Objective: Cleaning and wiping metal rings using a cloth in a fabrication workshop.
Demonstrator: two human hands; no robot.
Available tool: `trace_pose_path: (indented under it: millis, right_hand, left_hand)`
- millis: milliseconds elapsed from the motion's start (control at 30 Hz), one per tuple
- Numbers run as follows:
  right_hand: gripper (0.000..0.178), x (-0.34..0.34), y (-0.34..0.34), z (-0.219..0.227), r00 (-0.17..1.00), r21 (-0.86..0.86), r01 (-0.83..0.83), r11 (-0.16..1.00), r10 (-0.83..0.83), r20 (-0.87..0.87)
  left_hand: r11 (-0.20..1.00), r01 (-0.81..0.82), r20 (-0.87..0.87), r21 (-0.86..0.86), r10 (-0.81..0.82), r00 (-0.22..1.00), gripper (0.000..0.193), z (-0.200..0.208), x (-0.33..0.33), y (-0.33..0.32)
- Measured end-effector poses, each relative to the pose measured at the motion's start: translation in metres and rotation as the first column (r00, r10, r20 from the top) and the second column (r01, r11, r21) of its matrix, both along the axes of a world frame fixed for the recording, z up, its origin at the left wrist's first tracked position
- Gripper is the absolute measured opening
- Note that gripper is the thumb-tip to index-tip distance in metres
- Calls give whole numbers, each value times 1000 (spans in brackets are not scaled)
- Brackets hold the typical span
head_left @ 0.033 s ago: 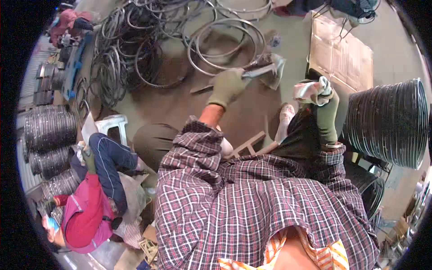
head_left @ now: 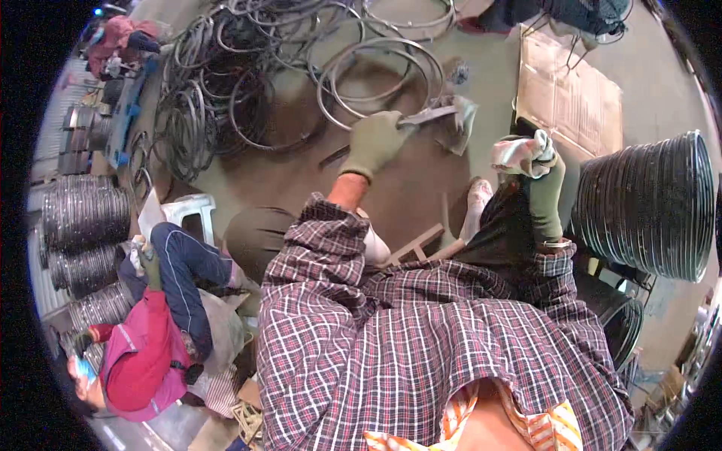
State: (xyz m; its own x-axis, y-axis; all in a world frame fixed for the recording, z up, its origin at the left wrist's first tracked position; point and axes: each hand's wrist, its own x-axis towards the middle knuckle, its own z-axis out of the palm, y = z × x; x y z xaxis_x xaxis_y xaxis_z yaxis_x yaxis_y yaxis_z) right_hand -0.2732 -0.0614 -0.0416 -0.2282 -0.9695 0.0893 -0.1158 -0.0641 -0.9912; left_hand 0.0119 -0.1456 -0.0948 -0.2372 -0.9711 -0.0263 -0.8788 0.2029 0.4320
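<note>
Cloth, white with reddish patches, is bunched in the gloved right hand, right of centre in the upper half of the frame. Those fingers are clamped on it, their tips mostly hidden; whether the patches are print or stain cannot be told. Near the upper middle, the gloved left hand has its fingers closed around a grey metal strip, which juts out to the right; the underside of the grip is hidden. Just beyond the strip's end sits a crumpled bag, any lettering on it too blurred to read.

Dark hoops lie in a tangled heap across the upper left, with looser rings overlapping toward the top middle. At upper right is a sheet of cardboard with faint lines; whether any of these are writing cannot be told. A big stack of black rings stands at the right edge, tilted, and further stacks fill the left edge. At lower left, a co-worker in red sleeves and a pink vest sits near a white stool. A checked shirt fills the lower middle.
</note>
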Motion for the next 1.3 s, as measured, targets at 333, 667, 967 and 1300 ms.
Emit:
trace_pose_path:
  millis: [333,667,967,1300]
  right_hand:
    - [24,-20,-39,-51,995,-168,-12,986,-5,-100]
    - [30,10,-86,33,992,-237,-114,965,96,-84]
    - [45,12,-159,36,749,-473,-316,823,-89,-656]
    - [44,26,-141,36,710,-249,-249,936,1,-705]
  left_hand:
    - [970,-237,-560,59,229,796,25,41,48,14]
    - [982,-178,-785,-66,59,617,15,106,41,32]
    - [991,-22,-776,131,117,619,19,131,54,53]
    - [998,-48,-822,-46,-11,569,36,88,37,26]
